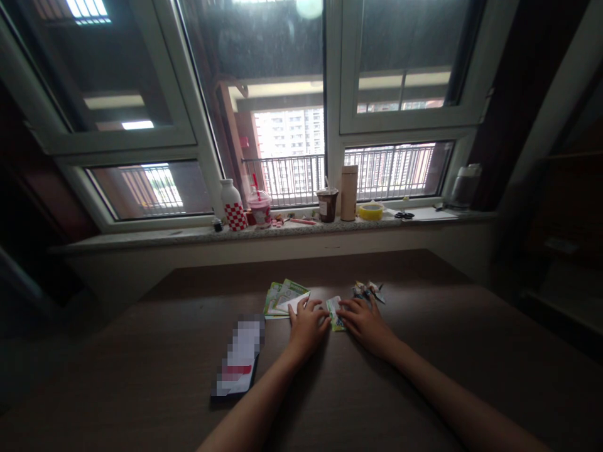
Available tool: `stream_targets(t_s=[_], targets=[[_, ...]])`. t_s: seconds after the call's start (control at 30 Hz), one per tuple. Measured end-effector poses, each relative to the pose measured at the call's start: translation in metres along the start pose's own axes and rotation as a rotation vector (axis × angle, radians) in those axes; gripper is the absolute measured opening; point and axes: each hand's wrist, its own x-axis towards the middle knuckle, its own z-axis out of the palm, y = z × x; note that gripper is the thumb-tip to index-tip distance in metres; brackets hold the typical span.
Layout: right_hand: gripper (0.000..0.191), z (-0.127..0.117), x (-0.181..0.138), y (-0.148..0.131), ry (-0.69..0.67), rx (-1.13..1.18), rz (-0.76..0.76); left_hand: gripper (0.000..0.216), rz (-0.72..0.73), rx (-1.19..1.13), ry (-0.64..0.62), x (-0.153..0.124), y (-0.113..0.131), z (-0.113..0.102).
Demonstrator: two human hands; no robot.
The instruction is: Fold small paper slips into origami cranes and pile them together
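My left hand (308,325) rests on the dark table with its fingers spread, the fingertips beside a white sheet (293,304) at the edge of a fan of green-bordered cards (286,290). Between both hands lies a small green-and-white card (335,312). My right hand (368,323) has its fingers stretched apart, some of them lying over that card's right side. Just beyond it sits a little heap of crumpled or folded colourful paper pieces (370,290). What is under my fingers is hidden.
A phone (241,355) with a blurred screen lies left of my forearm on the table (155,376). Along the windowsill stand a chequered bottle (234,207), a pink drink cup (259,210), a brown cup (327,206), a tan cylinder (348,194), yellow tape (370,212) and scissors (404,215).
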Motion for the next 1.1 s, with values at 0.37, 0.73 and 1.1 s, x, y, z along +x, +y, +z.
stream_targets(t_s=[0.37,0.73,1.1], targets=[[0.030,0.0058,0.0011,0.0029,-0.011,0.014,-0.012,0.018,-0.048,0.016,0.019,-0.0001,0.0010,0.0002],[0.032,0.0039,0.0020,0.0004,-0.047,-0.023,0.000,0.013,-0.053,-0.009,0.037,0.0011,-0.0010,0.0010],[0.032,0.0025,0.0026,-0.0018,-0.066,-0.021,0.004,0.014,-0.063,0.002,0.009,0.0027,-0.0020,-0.0005]])
